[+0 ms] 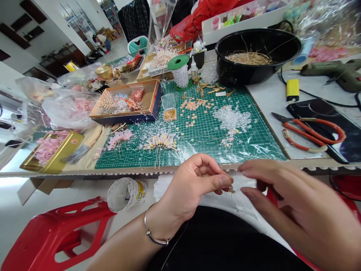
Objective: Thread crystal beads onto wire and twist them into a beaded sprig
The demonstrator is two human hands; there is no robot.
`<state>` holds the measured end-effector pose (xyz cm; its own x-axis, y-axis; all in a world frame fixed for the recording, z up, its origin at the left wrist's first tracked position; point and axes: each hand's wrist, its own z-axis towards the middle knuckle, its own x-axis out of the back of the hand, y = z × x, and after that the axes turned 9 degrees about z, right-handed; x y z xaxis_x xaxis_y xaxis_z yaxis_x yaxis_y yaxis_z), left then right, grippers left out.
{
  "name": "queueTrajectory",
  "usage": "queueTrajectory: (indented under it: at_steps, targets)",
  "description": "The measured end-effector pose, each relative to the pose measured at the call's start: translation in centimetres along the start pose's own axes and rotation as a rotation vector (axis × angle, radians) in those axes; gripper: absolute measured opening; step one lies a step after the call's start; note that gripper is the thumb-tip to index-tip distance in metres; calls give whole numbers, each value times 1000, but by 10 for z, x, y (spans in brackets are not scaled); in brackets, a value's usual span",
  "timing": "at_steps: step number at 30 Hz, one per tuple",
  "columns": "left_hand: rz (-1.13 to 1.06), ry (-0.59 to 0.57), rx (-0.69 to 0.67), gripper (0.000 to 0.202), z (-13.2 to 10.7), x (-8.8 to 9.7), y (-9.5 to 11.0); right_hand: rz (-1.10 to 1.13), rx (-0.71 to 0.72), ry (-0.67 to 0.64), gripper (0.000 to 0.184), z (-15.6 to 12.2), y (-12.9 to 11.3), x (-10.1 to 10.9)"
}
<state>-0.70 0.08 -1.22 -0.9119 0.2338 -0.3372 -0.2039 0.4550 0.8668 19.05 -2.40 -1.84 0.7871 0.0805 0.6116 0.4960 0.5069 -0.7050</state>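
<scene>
The left hand (191, 184) pinches a tiny gold piece (231, 190) between its fingertips; the right hand's (299, 210) fingers spread wider, their hold unclear. A slackened pinch could drop it into the white cloth (225, 199).

A thin wire (222, 174) is being pinched just off the tabletop (267, 105)
The left hand (190, 186) is gripping it, the right hand (290, 203) hovering just beside it.

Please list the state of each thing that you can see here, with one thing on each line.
Left hand: pinching a thin wire.
Right hand: open, fingers beside the wire.
Wire cutters: lying down, red handles apart.
Glue gun: lying on its side.
Black basin: holding dry straw.
Gold tin: open, full of pink flowers.
</scene>
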Motion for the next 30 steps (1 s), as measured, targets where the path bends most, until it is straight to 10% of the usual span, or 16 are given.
queueTrajectory:
  at_steps: [4, 10, 24, 30]
  targets:
    - [-17, -48, 30, 33, 0, -1, -1, -225, 431, -160, 36, 19, 10, 21]
    - [-3, -76, 80, 42, -1, -2, -3, -178, 499, -290, 25, 42, 16, 23]
    - [77, -140, 141, 43, -6, -9, -7, -192, 111, 57, 19, 57, 16, 1]
    - [36, -52, 66, 33, -8, -7, -3, -189, 86, 163, 10, 40, 18, 33]
